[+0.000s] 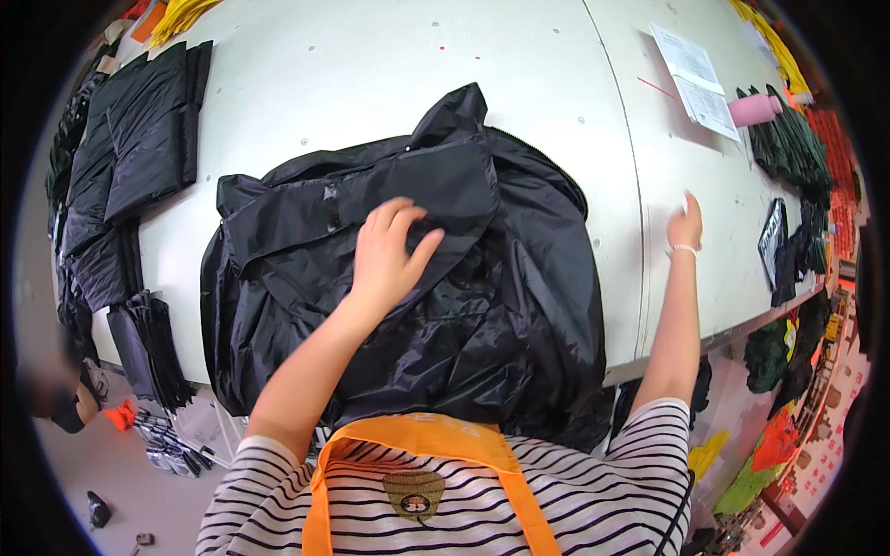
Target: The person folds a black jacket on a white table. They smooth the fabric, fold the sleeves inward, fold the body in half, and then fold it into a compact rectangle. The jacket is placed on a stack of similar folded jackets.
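A black, shiny garment (417,343) with a zip along its upper right edge lies spread on the white table in front of me. Across its upper part runs a folded, stitched band or flap (436,181). My left hand (394,252) rests on the garment just below this band, palm down, fingers apart and holding nothing. Off to the right, beyond the garment, my right hand (686,225) is over the bare tabletop. I see it nearly edge-on, with a finger stretched out and nothing visible in it; the other fingers are partly hidden.
Folded black pieces (148,139) are stacked on the white table (371,56) at the left. Printed papers (695,79), a pink thread cone (756,110) and dark green cloth (793,144) lie at the far right. Another person's arm (83,403) shows at the lower left.
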A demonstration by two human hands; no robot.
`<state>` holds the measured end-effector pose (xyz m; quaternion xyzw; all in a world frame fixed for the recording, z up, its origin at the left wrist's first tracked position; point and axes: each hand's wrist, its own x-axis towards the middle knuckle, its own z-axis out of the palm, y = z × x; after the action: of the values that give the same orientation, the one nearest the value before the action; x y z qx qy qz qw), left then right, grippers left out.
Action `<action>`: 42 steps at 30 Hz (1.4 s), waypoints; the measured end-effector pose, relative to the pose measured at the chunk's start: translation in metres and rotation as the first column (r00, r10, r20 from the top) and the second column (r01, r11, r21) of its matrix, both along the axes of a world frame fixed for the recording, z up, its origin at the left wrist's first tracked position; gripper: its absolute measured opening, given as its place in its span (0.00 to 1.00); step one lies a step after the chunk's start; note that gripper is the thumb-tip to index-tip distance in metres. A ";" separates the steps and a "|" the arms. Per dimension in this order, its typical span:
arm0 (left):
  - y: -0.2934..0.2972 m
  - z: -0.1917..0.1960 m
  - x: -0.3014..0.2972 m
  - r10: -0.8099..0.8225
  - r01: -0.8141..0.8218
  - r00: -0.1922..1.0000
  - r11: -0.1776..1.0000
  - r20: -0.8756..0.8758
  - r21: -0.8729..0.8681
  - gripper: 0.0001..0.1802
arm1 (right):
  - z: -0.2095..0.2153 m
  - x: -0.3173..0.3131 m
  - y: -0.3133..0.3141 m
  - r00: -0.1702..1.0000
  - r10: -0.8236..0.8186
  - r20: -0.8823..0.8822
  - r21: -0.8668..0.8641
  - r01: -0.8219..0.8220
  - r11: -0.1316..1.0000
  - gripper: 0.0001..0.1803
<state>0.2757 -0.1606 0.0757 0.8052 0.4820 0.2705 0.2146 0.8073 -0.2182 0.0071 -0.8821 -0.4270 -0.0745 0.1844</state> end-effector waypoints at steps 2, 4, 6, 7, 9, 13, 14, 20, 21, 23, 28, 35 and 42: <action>0.036 -0.007 0.043 0.052 -0.037 0.994 0.989 0.101 -0.146 0.19 | -0.050 0.081 -0.050 0.983 -0.137 0.124 -0.120 0.152 0.981 0.25; 0.064 -0.011 0.073 0.194 -0.162 0.978 0.941 0.081 -0.298 0.23 | -0.059 0.083 -0.056 0.974 -0.152 -0.168 -0.162 0.124 0.979 0.24; 0.082 -0.017 0.093 0.298 -0.292 0.954 0.907 -0.028 -0.305 0.29 | -0.026 0.049 -0.039 0.957 -0.113 -0.267 -0.236 0.049 0.970 0.20; 0.090 -0.021 0.097 0.302 -0.316 0.949 0.899 -0.094 -0.303 0.29 | -0.011 0.038 -0.038 0.980 -0.081 -0.180 -0.288 0.026 0.957 0.18; 0.102 -0.026 0.107 0.289 -0.347 0.932 0.889 -0.221 -0.299 0.29 | -0.015 0.041 -0.048 1.000 0.002 -0.017 -0.276 -0.006 0.961 0.14; 0.118 -0.055 0.085 0.322 -0.138 0.903 0.846 0.286 -0.515 0.14 | -0.043 0.037 -0.043 0.996 0.093 0.012 0.137 -0.094 0.986 0.12; 0.113 -0.045 0.076 0.470 0.002 0.773 0.668 0.425 -0.744 0.14 | -0.043 0.019 -0.036 0.993 0.108 -0.054 0.277 -0.090 0.957 0.12; 0.089 -0.003 0.038 0.625 0.212 0.475 0.603 0.620 -0.769 0.11 | 0.050 -0.174 0.044 0.614 0.393 -0.684 0.262 -0.297 0.918 0.12; 0.085 0.003 0.036 0.626 0.193 0.476 0.611 0.618 -0.768 0.11 | 0.056 -0.198 0.055 0.470 0.417 -0.778 0.279 -0.336 0.900 0.11; 0.082 0.013 0.033 0.622 0.162 0.479 0.630 0.619 -0.759 0.11 | 0.064 -0.247 0.078 0.259 0.578 -0.774 0.475 -0.367 0.800 0.11; 0.063 0.016 0.005 0.346 0.138 0.703 0.791 0.622 -0.597 0.22 | 0.101 -0.347 0.109 0.230 0.619 -0.751 0.455 -0.498 0.738 0.12; 0.046 -0.037 -0.224 0.874 -0.869 0.484 0.476 0.036 0.139 0.25 | 0.114 -0.380 0.078 0.188 0.518 -0.834 0.430 -0.366 0.825 0.18; 0.057 -0.084 -0.295 0.858 -0.420 0.171 0.508 0.485 -0.752 0.19 | 0.108 -0.499 0.058 -0.066 0.386 -0.920 0.333 -0.648 0.685 0.15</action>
<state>-0.0194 -0.1032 -0.0081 0.1984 0.6658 0.5595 0.4520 0.3087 -0.1606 0.1147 -0.4980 -0.5193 0.6135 0.3254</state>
